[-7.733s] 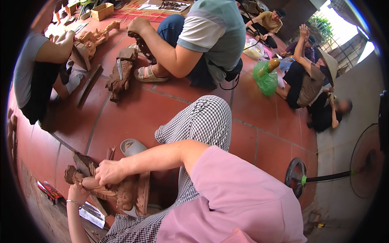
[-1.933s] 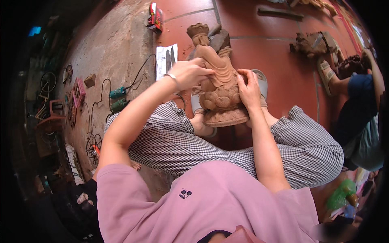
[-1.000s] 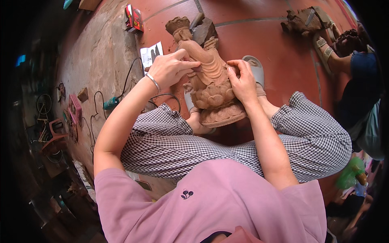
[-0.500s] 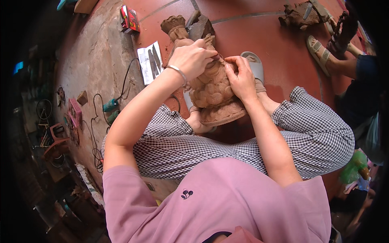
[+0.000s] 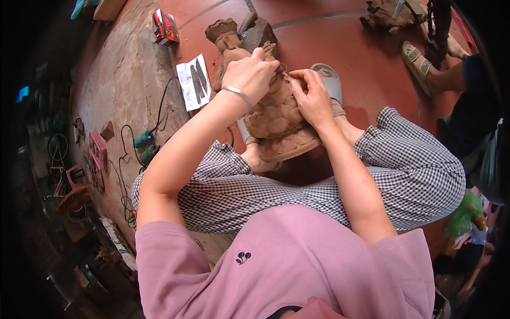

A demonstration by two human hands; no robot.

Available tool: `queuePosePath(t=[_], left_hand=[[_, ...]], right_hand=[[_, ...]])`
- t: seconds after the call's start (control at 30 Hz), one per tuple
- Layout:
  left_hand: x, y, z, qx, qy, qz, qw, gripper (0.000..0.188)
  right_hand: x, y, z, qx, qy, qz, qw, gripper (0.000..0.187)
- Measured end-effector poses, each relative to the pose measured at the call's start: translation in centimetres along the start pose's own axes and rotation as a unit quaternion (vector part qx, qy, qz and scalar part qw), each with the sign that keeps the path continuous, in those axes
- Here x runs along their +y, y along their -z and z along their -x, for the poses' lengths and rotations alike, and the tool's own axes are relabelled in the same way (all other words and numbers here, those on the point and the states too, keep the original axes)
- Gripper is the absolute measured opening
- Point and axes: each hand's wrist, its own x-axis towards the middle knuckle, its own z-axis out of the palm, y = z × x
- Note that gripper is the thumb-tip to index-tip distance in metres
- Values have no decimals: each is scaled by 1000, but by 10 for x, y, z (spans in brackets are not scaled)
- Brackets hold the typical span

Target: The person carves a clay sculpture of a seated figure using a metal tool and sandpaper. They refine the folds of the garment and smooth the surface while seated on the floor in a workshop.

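Note:
A brown carved statue (image 5: 273, 121) with a scalloped, petal-like base stands tilted between my feet, its upper part farther away. Over its upper part bends my left hand (image 5: 248, 74), a metal bangle on the wrist, its fingers closed in a pinch. My right hand (image 5: 312, 98) rests against the statue's right side, thumb and fingers bent together close to the left fingertips. Something small and thin seems to sit between the two pinches, but my fingers hide what it is. The statue's surface under the left hand is hidden.
Left of the statue, dark flat strips (image 5: 198, 81) lie on white paper (image 5: 186, 85). A red box (image 5: 166, 27) and corded green power tools (image 5: 144, 139) lie farther left. Another brown carved piece (image 5: 390, 16) is at the far right, near another person's sandalled foot (image 5: 417, 64).
The whole view has shifted slightly, moving the scene a little up and left. Both hands stay at the statue's upper part, with small finger movements.

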Motion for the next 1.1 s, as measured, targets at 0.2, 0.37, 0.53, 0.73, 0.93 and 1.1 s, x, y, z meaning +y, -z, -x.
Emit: queuePosePath(t=[0.2, 0.37, 0.53, 0.73, 0.93, 1.1], left_hand=[[-18, 24, 51, -51, -10, 111, 992, 28], [-5, 4, 31, 34, 23, 140, 989, 21], [0, -1, 26, 9, 36, 112, 993, 19], [1, 1, 38, 14, 21, 71, 997, 19], [28, 0, -2, -38, 50, -24, 998, 17], [31, 10, 8, -56, 95, -16, 994, 15]], right_hand=[[-1, -1, 0, 3, -7, 22, 1000, 22], [-3, -3, 0, 5, -14, 9, 1000, 22], [3, 0, 0, 3, 2, -1, 1000, 22], [-5, -1, 1, 8, -13, 15, 1000, 22], [5, -1, 0, 4, 3, -1, 1000, 22], [0, -3, -1, 5, -11, 12, 1000, 24]])
